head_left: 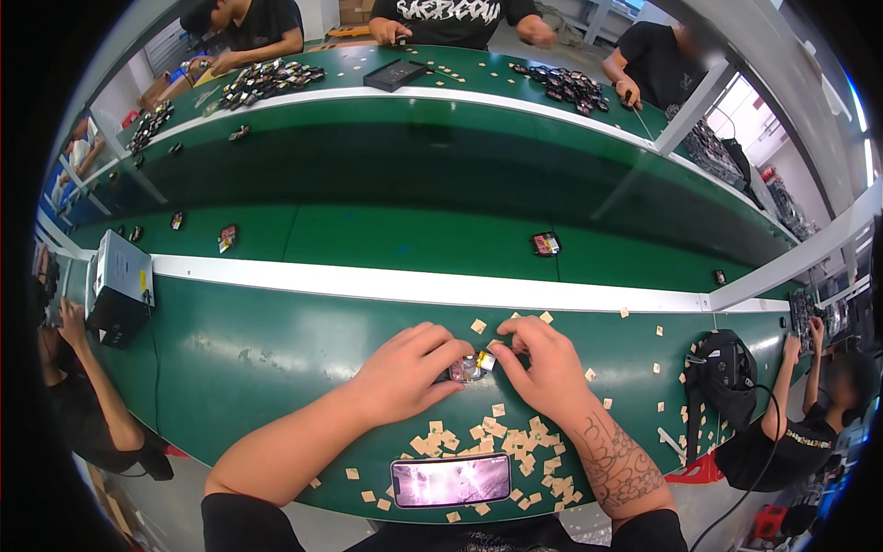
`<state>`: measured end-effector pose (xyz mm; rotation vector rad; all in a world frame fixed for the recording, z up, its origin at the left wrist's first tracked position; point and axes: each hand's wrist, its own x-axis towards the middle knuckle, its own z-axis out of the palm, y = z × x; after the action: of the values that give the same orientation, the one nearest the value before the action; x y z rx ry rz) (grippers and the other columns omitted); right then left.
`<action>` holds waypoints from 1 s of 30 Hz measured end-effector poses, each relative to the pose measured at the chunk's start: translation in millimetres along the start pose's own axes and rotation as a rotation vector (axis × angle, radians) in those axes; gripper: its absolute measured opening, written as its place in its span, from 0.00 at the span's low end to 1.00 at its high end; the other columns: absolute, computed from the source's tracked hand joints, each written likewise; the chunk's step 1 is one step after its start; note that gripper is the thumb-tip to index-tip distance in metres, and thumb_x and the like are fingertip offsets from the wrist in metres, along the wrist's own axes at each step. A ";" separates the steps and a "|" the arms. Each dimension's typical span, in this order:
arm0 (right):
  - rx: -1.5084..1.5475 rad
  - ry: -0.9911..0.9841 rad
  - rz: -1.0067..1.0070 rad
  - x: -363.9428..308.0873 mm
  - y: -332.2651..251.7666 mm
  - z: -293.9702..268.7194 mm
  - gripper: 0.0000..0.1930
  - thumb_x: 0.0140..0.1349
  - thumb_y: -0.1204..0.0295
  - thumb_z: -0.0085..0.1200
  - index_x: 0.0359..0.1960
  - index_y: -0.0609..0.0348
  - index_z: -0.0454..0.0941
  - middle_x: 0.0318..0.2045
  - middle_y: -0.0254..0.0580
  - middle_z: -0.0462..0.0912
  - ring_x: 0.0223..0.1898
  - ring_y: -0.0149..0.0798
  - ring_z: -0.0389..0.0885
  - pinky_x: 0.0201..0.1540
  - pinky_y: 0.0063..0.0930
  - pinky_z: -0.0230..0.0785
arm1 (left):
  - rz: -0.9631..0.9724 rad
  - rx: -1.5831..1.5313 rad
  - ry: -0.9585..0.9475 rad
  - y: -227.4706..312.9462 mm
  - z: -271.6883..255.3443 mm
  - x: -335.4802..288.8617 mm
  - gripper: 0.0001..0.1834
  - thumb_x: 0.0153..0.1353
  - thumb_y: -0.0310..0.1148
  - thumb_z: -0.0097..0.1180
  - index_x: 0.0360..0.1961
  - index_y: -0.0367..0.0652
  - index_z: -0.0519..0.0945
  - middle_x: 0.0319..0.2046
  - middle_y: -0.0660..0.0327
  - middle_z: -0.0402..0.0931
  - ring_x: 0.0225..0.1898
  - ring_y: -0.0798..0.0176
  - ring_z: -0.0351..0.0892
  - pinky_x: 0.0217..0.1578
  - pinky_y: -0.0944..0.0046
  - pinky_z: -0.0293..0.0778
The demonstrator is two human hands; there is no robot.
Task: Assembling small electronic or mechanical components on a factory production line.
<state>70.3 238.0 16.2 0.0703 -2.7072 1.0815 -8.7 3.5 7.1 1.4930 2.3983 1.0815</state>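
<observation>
My left hand is closed on the left side of a small electronic part, black with reddish and silvery areas. It lies at the green bench top, partly covered by my fingers. A yellow-and-white label shows at its right end. My right hand is curled at that end, thumb and forefinger pinched; what sits between the fingertips is too small to make out. Many tan paper squares are scattered between my forearms. A phone with a lit screen lies nearest my body.
Beyond the white rail runs a green belt carrying several similar parts. A black bag lies at right, a dark box at left. People work at both sides and across, near heaps of parts and a black tray.
</observation>
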 end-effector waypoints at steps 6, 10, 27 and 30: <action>0.072 -0.055 -0.053 -3.8 1.8 3.0 0.08 0.70 0.70 0.65 0.47 0.56 0.83 0.38 0.41 0.85 0.32 0.48 0.86 0.36 0.39 0.79 | 0.012 0.012 0.003 0.1 1.0 -0.7 0.25 0.57 0.32 0.75 0.55 0.46 0.80 0.46 0.59 0.78 0.50 0.50 0.80 0.53 0.50 0.78; 0.096 -0.221 -0.044 -3.2 -8.2 -3.7 0.10 0.67 0.76 0.66 0.48 0.59 0.83 0.36 0.42 0.84 0.37 0.46 0.86 0.40 0.36 0.79 | 0.035 0.040 0.017 -1.1 2.9 -0.4 0.24 0.56 0.34 0.77 0.53 0.45 0.82 0.47 0.59 0.81 0.50 0.50 0.82 0.52 0.52 0.79; 0.313 -0.416 -0.002 1.2 3.9 -24.5 0.13 0.69 0.76 0.65 0.53 0.57 0.83 0.43 0.43 0.89 0.42 0.45 0.88 0.45 0.37 0.80 | 0.149 0.184 0.035 1.3 5.1 -3.8 0.17 0.58 0.36 0.76 0.49 0.53 0.88 0.47 0.63 0.81 0.44 0.57 0.83 0.47 0.54 0.80; 0.301 -0.422 0.010 1.4 3.5 -25.0 0.13 0.69 0.76 0.64 0.54 0.57 0.84 0.44 0.43 0.89 0.43 0.45 0.88 0.45 0.36 0.80 | 0.148 0.181 0.028 0.3 5.1 -3.4 0.17 0.58 0.36 0.76 0.49 0.53 0.88 0.47 0.63 0.81 0.44 0.57 0.83 0.47 0.54 0.80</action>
<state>73.3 257.7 31.7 0.3737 -2.8680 1.6303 -4.6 3.3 2.6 1.7486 2.4977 0.9385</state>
